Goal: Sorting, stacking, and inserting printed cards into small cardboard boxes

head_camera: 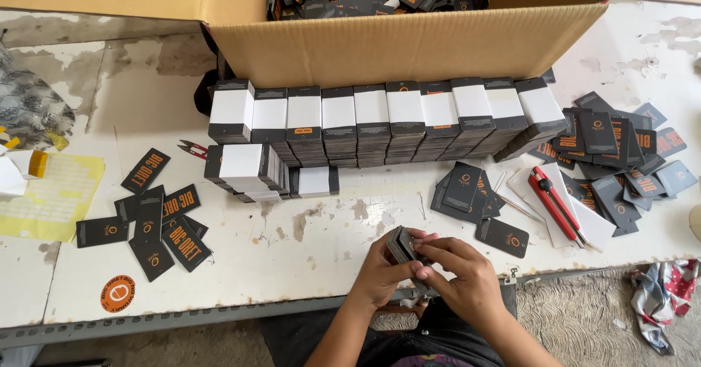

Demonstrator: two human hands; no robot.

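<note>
Left hand (380, 276) and right hand (464, 276) both grip one small stack of tags (401, 249); ten banded bundles (372, 122) line the desk (307, 243); one red cutter (555, 205).

At the top of the frame we see an open cardboard box (409, 42) filled with dark tags. Below it, across the middle, we find a row of banded tag bundles (380, 122) on the white worktop (307, 250). At right we note a red utility knife (555, 205) on white paper beside scattered tags (621, 162). At left we spot loose tags (157, 224), small snips (192, 148), a yellow sheet (55, 195) and a round orange sticker (117, 293).
</note>
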